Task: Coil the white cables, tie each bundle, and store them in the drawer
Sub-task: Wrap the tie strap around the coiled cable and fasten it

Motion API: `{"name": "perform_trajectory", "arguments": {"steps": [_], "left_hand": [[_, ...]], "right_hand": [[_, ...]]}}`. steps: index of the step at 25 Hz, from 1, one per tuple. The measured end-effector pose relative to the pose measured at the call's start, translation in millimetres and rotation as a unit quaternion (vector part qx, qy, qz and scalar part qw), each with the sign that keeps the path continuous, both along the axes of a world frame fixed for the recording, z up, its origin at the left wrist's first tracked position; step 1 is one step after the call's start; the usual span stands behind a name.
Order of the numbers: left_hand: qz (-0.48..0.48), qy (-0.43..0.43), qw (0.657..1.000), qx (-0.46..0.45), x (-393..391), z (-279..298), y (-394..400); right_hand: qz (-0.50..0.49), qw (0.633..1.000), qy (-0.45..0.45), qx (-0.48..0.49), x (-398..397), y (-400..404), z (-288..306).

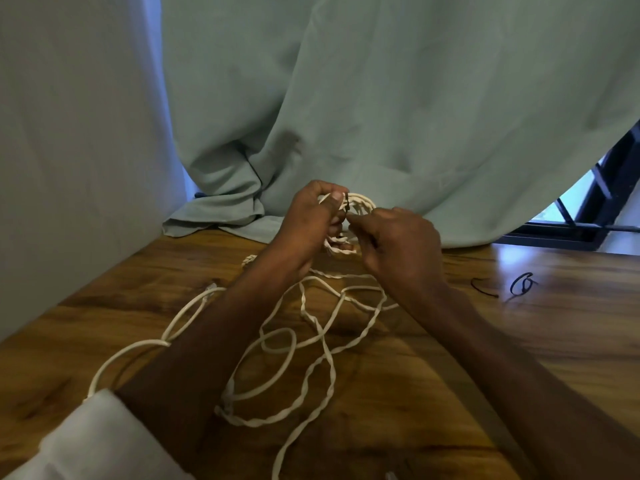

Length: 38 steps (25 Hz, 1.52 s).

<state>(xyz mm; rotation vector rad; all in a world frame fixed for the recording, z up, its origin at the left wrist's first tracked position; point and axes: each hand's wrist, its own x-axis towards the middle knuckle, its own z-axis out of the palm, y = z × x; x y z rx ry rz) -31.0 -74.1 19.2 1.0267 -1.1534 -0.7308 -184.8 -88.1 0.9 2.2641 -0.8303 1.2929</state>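
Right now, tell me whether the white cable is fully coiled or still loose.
Partly coiled. The left hand grips a small coil; long loops of white cable lie spread across the table.

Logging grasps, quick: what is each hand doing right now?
Left hand: grips the coiled cable bundle.
Right hand: pinches a thin dark tie.

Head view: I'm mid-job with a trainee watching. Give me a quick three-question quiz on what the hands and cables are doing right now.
1. True or false: both hands are at the coiled bundle.
2. Which hand grips the bundle itself? A) left hand B) right hand C) neither
3. What lies on the table to the right of the hands?

Key:
1. True; they meet at the coil, held above the table.
2. A; the right hand seems to work a dark tie at the coil, though the tie is hard to make out.
3. Thin black ties. Loose white cable sprawls nearer the camera.
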Motion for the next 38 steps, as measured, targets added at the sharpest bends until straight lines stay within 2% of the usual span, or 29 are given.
{"name": "perform_trajectory", "arguments": {"steps": [2,4,6,8,10,13,15,18,20,22,24,27,30,34,38], "left_hand": [[-0.013,0.023,1.0,0.005,-2,-2,0],[0.001,0.009,1.0,0.001,-5,-1,2],[0.062,-0.07,0.995,-0.022,-8,0,5],[0.128,-0.189,0.971,-0.075,-10,-2,7],[0.148,-0.244,0.951,-0.121,-12,-3,9],[0.115,-0.3,0.934,-0.159,-15,-3,9],[0.049,-0.325,0.93,-0.168,-17,-3,10],[-0.023,-0.328,0.932,-0.152,-7,-4,7],[-0.05,-0.31,0.94,-0.136,-3,-5,7],[-0.065,-0.292,0.945,-0.132,-2,-4,8],[-0.073,-0.288,0.944,-0.141,-4,-4,10],[-0.054,-0.336,0.928,-0.151,-1,-5,10],[-0.004,-0.421,0.89,-0.175,1,-6,10],[0.098,-0.518,0.82,-0.222,-5,-10,11],[0.135,-0.554,0.79,-0.225,-11,-11,11]], "right_hand": [[-0.012,1.0,-0.017,-0.009,1,2,-2],[-0.012,0.999,-0.031,-0.014,0,3,-1],[-0.01,0.999,-0.048,-0.015,-3,2,2],[0.005,0.996,-0.086,-0.008,-6,2,7],[0.029,0.992,-0.124,-0.004,-9,3,13],[0.033,0.985,-0.171,0.014,-14,1,21],[0.031,0.97,-0.226,0.081,-19,-5,23],[0.073,0.914,-0.286,0.279,-23,-11,25],[0.128,0.842,-0.313,0.421,-24,-9,28],[0.154,0.785,-0.332,0.5,-25,-7,31],[0.164,0.76,-0.345,0.526,-25,-6,32],[0.167,0.748,-0.357,0.534,-24,-7,30],[0.171,0.724,-0.38,0.549,-22,-8,27],[0.176,0.688,-0.387,0.588,-21,-10,25],[0.19,0.653,-0.399,0.615,-23,-18,21]]}}
